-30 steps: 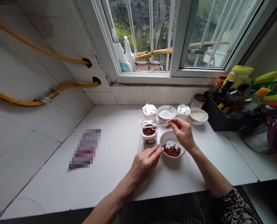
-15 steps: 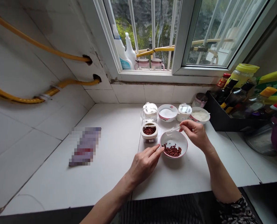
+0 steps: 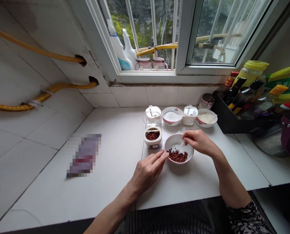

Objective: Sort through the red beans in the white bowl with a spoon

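A white bowl with a pink rim (image 3: 191,158) stands on the counter, with small dark-red dried peppercorns (image 3: 179,158) heaped at its near side. My left hand (image 3: 148,167) holds the bowl by its left rim with the fingertips; its thumb is hidden. Over the bowl's far right side, my right hand (image 3: 200,142) pinches the handle of a small white spoon (image 3: 181,146). The spoon slants down to the left, its tip among the peppercorns. Left of the bowl is an open seasoning jar (image 3: 153,140) holding similar peppercorns.
Behind stand a white-lidded jar (image 3: 152,113), a bowl of white granules (image 3: 172,122), another lidded jar (image 3: 190,119) and a bowl of pale contents (image 3: 205,124). A black box of bottles (image 3: 229,123) sits right. A blurred packet (image 3: 85,156) lies left.
My right hand has lowered the spoon from the bowl's far rim into the peppercorns. My left hand stays at the bowl's left rim. The view has shifted slightly.
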`<action>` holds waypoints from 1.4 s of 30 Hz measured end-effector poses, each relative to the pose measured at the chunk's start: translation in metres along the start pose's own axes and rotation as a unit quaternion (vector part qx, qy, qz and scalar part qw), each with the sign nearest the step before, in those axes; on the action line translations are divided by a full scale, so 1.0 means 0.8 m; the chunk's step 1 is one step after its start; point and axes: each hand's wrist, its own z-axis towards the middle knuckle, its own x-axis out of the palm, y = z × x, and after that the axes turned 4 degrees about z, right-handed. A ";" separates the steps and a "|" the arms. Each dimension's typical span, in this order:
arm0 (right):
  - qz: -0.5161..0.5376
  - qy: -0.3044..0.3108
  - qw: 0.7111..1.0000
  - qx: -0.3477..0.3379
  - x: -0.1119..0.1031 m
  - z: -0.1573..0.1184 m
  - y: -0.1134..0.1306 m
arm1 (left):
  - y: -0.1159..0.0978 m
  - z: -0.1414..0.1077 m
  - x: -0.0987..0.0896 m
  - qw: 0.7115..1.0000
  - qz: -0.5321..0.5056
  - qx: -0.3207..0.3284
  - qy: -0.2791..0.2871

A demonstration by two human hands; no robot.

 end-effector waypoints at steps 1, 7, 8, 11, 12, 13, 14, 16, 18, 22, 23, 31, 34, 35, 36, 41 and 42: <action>0.015 0.004 1.000 0.011 0.002 0.001 0.001 | 0.000 0.000 0.000 1.000 0.000 -0.002 0.001; 0.108 -0.023 0.993 0.048 -0.002 0.005 -0.005 | 0.001 0.000 -0.001 1.000 -0.004 -0.003 0.004; 0.119 -0.029 0.991 0.049 -0.003 0.006 -0.007 | 0.001 0.001 -0.001 1.000 -0.004 -0.001 0.003; 0.115 -0.045 0.991 0.047 -0.003 0.007 -0.011 | 0.001 0.002 -0.002 1.000 -0.006 0.000 0.002; 0.105 -0.049 0.992 0.046 -0.003 0.006 -0.010 | 0.001 0.002 -0.002 1.000 -0.005 0.000 0.002; 0.094 -0.052 0.993 0.044 -0.002 0.006 -0.009 | 0.000 0.003 -0.002 1.000 -0.005 0.000 0.002; 0.084 -0.053 0.994 0.041 0.000 0.005 -0.008 | 0.000 0.003 -0.002 1.000 -0.004 -0.001 0.002; 0.073 -0.056 0.995 0.032 0.002 0.004 -0.005 | 0.000 0.003 -0.003 1.000 -0.004 -0.001 0.001; 0.063 -0.062 0.996 0.024 0.004 0.003 -0.003 | 0.000 0.004 -0.002 1.000 -0.005 -0.002 0.003; 0.048 -0.076 0.996 0.008 0.005 0.004 -0.003 | 0.000 0.003 -0.002 1.000 -0.006 -0.003 0.006; 0.050 -0.075 0.996 0.006 0.005 0.004 -0.003 | 0.000 0.003 -0.002 1.000 -0.006 -0.003 0.006; 0.023 -0.072 0.997 0.020 0.008 0.004 0.000 | -0.001 0.003 -0.002 1.000 -0.005 -0.004 0.000; 0.029 -0.064 0.997 0.026 0.015 0.007 -0.002 | -0.001 0.004 -0.002 1.000 -0.003 -0.005 0.002; 0.041 -0.058 0.997 0.030 0.018 0.008 -0.004 | -0.001 0.004 -0.002 1.000 -0.003 -0.004 0.003; 0.056 -0.055 0.996 0.035 0.020 0.010 -0.006 | -0.001 0.004 -0.002 1.000 -0.003 -0.004 0.004; 0.169 -0.053 0.982 0.059 0.022 0.016 -0.016 | 0.000 0.001 -0.002 1.000 -0.005 -0.005 0.008; 0.183 -0.054 0.980 0.060 0.021 0.017 -0.017 | 0.001 0.001 -0.001 1.000 -0.004 -0.004 0.008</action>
